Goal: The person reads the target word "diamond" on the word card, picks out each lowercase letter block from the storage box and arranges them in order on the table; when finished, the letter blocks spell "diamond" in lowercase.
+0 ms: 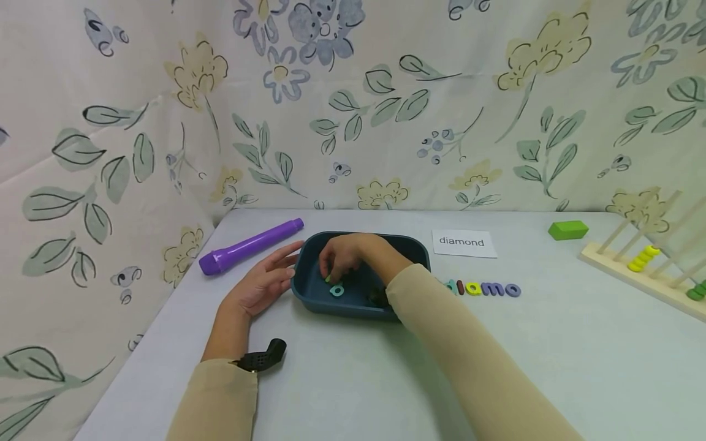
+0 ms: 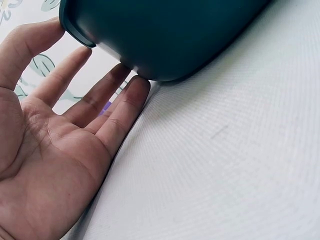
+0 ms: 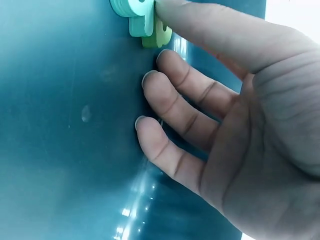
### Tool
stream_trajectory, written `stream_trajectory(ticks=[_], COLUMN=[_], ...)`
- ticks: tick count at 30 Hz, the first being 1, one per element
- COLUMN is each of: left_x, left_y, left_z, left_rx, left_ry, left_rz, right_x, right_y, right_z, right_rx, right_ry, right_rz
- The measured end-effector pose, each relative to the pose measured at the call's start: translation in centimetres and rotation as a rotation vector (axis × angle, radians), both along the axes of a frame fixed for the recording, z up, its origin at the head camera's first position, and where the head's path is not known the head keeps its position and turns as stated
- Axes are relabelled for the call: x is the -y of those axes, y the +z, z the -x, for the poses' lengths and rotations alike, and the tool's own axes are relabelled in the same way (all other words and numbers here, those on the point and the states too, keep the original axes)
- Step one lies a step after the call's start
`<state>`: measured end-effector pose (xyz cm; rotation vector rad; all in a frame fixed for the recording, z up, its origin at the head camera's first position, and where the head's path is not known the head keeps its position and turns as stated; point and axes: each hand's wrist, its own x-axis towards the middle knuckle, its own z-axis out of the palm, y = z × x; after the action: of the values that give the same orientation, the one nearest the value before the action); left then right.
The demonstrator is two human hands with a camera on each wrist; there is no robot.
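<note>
My right hand point(image 1: 346, 254) reaches down into a dark blue-green bin point(image 1: 342, 311). In the right wrist view, its thumb and a mostly hidden index finger pinch a light-green letter point(image 3: 161, 37), while the other fingers curl loosely below. A teal letter point(image 1: 337, 290) lies on the bin floor and overlaps the green one in the right wrist view. My left hand point(image 1: 266, 282) is at the bin's left end, palm turned towards it. In the left wrist view, its extended fingers point(image 2: 107, 95) touch the outer wall, low down, with the thumb at the rim.
Colourful letters point(image 1: 489, 289) lie in a row right of the bin, partly behind my right sleeve. Behind them is a white card point(image 1: 464, 243) reading "diamond". A purple tube point(image 1: 250, 246) lies left, a green block point(image 1: 568, 230) back right, a wooden bead rack point(image 1: 623, 263) far right.
</note>
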<state>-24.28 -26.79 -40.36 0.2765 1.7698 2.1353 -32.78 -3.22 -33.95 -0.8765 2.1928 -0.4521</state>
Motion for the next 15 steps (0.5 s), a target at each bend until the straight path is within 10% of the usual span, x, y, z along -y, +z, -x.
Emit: stream_trajectory(ticks=[15], left_x=[-0.04], left_y=[-0.03], left_z=[0.00], left_rx=[0.005], left_ry=[0.005], left_rz=[0.004], right_x=[-0.20], right_y=[0.08], right_z=[0.09], right_rx=[-0.013], right_ry=[-0.019], right_rz=[0.012])
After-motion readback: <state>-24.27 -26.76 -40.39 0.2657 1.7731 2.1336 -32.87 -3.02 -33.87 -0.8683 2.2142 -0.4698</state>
